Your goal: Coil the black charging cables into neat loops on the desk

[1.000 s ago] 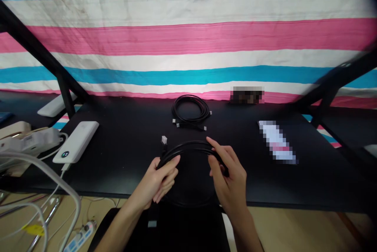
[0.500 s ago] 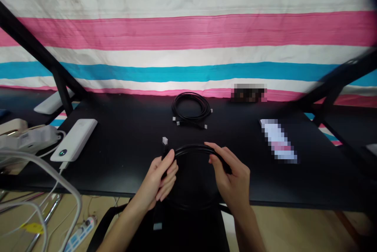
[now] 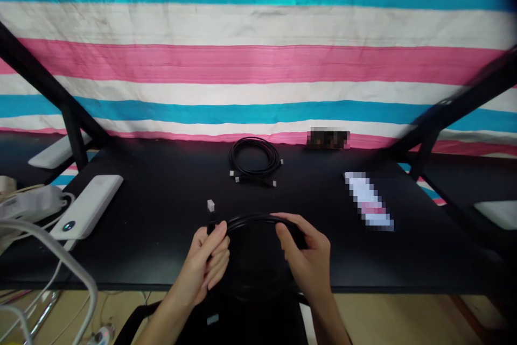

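Observation:
A coiled black cable [image 3: 250, 220] is held in a loop between both hands, over the near edge of the black table. My left hand [image 3: 210, 259] is closed around the loop's left side, near a cable end with a pale-capped connector [image 3: 210, 205] sticking up. Another light-coloured connector end [image 3: 212, 319] hangs below that hand. My right hand [image 3: 307, 253] grips the loop's right side, thumb against fingers. The lower part of the loop is hard to see against the dark background. Farther back lies a second coiled black cable [image 3: 234, 155] with several white-capped ends.
On the table's left [image 3: 141, 259] lies a white power bank [image 3: 89, 208] with a cord plugged in. A blurred-out phone [image 3: 369, 202] lies to the right; a pixelated dark object [image 3: 328, 139] is at the back. Black frame bars [image 3: 72, 127] flank the table before a striped sheet [image 3: 258, 62].
The whole scene has shifted a little left and down in view as the head moved. Both hands keep the same grip on the cable loop.

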The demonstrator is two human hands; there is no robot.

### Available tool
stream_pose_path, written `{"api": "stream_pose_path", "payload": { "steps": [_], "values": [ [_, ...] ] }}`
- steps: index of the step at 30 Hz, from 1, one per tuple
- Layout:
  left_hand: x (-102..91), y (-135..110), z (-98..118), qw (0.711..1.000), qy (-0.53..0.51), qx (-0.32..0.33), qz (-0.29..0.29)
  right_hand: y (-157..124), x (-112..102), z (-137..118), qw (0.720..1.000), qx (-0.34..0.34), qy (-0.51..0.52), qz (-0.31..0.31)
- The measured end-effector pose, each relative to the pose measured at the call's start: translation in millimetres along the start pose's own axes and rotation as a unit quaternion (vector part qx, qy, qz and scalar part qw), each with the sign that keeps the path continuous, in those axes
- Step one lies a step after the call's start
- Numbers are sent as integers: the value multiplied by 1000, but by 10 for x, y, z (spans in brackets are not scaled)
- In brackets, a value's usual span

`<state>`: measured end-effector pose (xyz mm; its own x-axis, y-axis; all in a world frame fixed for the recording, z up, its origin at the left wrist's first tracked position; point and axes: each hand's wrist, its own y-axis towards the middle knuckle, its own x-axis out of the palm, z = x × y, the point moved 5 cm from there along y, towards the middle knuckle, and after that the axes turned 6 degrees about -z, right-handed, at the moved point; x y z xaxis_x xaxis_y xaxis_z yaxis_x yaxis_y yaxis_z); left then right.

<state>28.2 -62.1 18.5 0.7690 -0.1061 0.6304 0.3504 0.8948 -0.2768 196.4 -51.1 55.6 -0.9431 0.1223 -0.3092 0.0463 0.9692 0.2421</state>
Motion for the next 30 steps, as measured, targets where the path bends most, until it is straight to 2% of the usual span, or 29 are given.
{"api": "stream_pose_path", "payload": {
  "steps": [3,5,7,9,11,14,18,21,24,27,30],
  "values": [
    [-39,6,4,996,-82,20,40,-8,55,126,985,82,152,-22],
    [-69,19,49,984,-150,40,84,-42,155,194,950,120,281,-57],
    [-90,31,110,968,-203,68,132,-87,282,186,914,120,372,-104],
    [-93,38,153,951,-237,93,174,-139,411,125,896,104,408,-143],
    [-74,41,146,941,-256,102,199,-192,537,50,891,99,409,-169],
    [-22,40,52,940,-249,87,215,-253,694,-35,897,105,389,-183],
    [49,26,-136,944,-224,43,239,-261,759,-36,902,110,394,-140],
    [115,33,-195,942,-249,38,224,-207,698,3,923,90,356,-115],
    [164,53,-167,944,-269,31,188,-145,579,60,945,58,296,-127],
    [132,59,-111,953,-239,18,184,-129,406,151,960,16,234,-152],
    [50,63,-72,962,-177,24,208,-187,277,274,956,18,209,-205]
  ]
}}
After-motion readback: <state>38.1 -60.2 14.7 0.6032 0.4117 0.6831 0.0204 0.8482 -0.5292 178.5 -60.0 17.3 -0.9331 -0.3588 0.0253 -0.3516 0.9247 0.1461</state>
